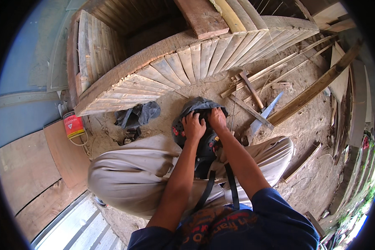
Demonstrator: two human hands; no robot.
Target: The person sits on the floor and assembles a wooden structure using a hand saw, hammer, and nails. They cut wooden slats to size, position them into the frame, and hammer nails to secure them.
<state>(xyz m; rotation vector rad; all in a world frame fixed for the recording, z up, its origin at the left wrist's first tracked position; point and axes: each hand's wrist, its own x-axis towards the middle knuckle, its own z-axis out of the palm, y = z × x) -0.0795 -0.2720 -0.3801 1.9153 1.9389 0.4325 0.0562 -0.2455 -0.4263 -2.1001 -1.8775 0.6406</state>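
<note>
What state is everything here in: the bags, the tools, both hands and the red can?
Black bag: rumpled, at both hands
Left hand: fingers bent, on the bag
Right hand: on the bag, fingertips hard to make out
Other bag: crumpled on the ground
Hammer: lying down
Saw: lying down, blade bare
Red can: handle down to one side

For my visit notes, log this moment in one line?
Left grip: at dark bag; right grip: at dark bag; saw: right of bag
</note>
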